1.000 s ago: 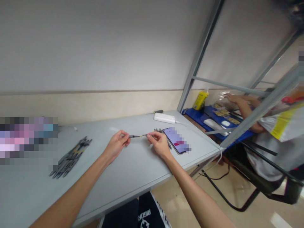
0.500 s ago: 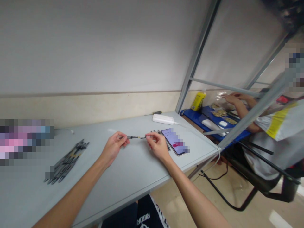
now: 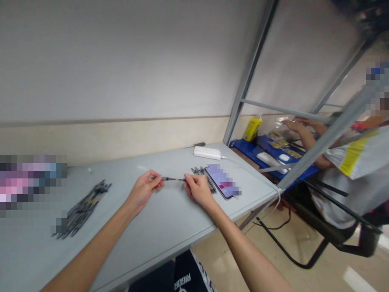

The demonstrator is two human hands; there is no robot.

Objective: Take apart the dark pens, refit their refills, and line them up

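The left hand [image 3: 148,184] and right hand [image 3: 198,188] each pinch one end of a slim dark pen-like rod [image 3: 172,179], roughly level over the table [image 3: 170,221]. A crooked push or slackened pinch could bend or drop it. At the right hand's three o'clock, a careless wrist could scatter the rod pile [image 3: 201,172] beside the phone [image 3: 216,175].

A single view is given, taken from the wearer's head and aimed forward and down. The table [image 3: 158,219] is seen obliquely from above its near edge, with the wall [image 3: 121,65] faced beyond. The left hand [image 3: 144,188] and right hand [image 3: 199,188] are framed near the middle, the forearms [image 3: 100,233] cut by the lower edge. At the right, a person [image 3: 361,162] is partly included.
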